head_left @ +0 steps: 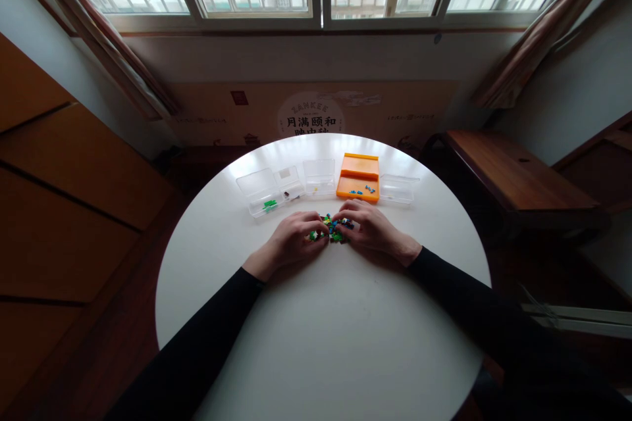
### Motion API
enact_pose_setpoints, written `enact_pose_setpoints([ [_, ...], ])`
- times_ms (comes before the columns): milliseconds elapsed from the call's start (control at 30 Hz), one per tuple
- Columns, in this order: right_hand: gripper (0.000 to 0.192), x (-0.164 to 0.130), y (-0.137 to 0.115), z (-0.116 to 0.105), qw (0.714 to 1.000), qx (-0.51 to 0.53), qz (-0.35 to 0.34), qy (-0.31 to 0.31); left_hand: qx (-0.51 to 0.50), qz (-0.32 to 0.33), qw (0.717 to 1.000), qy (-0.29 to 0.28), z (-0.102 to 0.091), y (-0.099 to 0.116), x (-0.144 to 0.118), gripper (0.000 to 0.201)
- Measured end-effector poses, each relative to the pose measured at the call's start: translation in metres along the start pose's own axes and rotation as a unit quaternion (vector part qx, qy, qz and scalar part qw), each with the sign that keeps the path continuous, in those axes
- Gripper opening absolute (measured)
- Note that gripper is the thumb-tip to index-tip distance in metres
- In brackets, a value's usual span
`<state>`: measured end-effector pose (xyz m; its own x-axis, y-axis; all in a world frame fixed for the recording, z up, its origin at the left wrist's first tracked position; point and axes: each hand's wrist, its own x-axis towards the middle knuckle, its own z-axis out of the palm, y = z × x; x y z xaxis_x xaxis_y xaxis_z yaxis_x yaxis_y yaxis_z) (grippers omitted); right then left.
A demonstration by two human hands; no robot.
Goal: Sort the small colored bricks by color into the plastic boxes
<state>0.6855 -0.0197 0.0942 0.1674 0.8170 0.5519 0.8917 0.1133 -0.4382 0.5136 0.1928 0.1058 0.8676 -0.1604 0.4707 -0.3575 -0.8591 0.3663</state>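
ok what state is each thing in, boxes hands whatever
piece pile: loose, mixed colours
left hand: fingers curled at the pile's left
right hand: fingers curled at the pile's right
orange case: open, blue pieces inside
leftmost clear box: open, green pieces inside
second clear box: open, something dark inside
third clear box: open, yellow bit inside
rightmost clear box: open, contents unclear
curtains: drawn aside

The left hand [299, 237] and right hand [368, 227] cover parts of the pile of tiny colored bricks [337, 230], so I can't tell if they pinch any. The bricks' shapes are too small to see, and so is the dark bit [287, 195] in a clear plastic box [290, 175]. The round white table [316, 329] hides the poster's [395, 102] lowest big writing. The bottom edge cuts off the black sleeves [197, 342].
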Motion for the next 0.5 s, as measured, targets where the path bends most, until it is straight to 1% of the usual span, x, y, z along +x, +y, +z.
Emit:
enact_pose_setpoints([
  [100, 0.012, 0.0011, -0.0032, -0.0028, 1.000, 0.008, -0.003, -0.001, -0.049, -0.029, 0.998, 0.024, -0.0010, 0.0007, 0.0006, 0.008],
  [200, 0.013, 0.0022, -0.0066, -0.0046, 1.000, 0.011, -0.022, 0.002, -0.105, -0.061, 0.990, 0.064, -0.0004, 0.0016, 0.0011, 0.011],
  [267, 0.014, 0.0023, -0.0074, -0.0039, 0.999, 0.004, -0.037, 0.005, -0.139, -0.081, 0.984, 0.080, 0.0010, 0.0022, 0.0016, 0.013],
  [400, 0.014, 0.0013, -0.0052, 0.0005, 0.998, -0.009, -0.061, 0.010, -0.192, -0.111, 0.970, 0.094, 0.0041, 0.0048, 0.0033, 0.018],
  [500, 0.012, 0.0009, -0.0032, 0.0035, 0.997, -0.014, -0.070, 0.010, -0.207, -0.117, 0.967, 0.089, 0.0057, 0.0068, 0.0043, 0.023],
])
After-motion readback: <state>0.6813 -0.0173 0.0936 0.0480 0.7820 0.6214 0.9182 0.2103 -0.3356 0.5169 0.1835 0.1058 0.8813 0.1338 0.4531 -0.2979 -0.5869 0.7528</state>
